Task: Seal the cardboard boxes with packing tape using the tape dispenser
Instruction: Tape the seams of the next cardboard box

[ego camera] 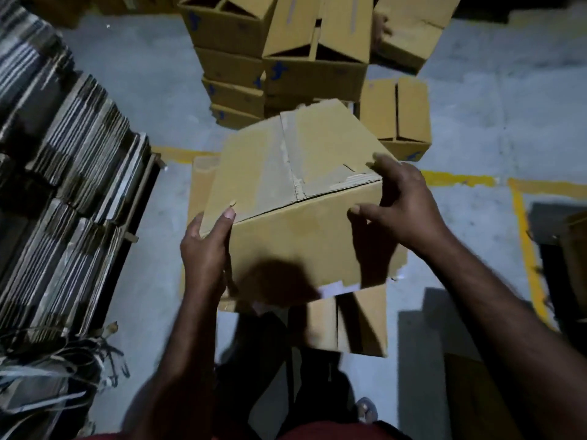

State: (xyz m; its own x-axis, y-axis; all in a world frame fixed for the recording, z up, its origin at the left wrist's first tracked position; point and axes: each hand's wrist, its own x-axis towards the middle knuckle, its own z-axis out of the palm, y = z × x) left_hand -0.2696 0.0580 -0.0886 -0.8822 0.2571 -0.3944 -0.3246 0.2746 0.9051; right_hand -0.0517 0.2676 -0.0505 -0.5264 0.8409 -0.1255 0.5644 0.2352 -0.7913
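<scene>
centre box (295, 185) above flat cardboard (362, 325) | stacked boxes (235, 68) behind | single box (397, 112) right of them | flattened cartons (73, 185) left

Red garment (333, 432), dark trousers (317, 385), grey sandal (367, 409)

Grey concrete floor (152, 100) spreads across the view, marked with worn yellow painted lines (527, 242). At the left rise stacks of flattened cardboard (73, 173), their layered edges showing, with loose pale strapping (95, 366) tangled at their foot. A sandal (367, 409) shows near the bottom edge.
</scene>
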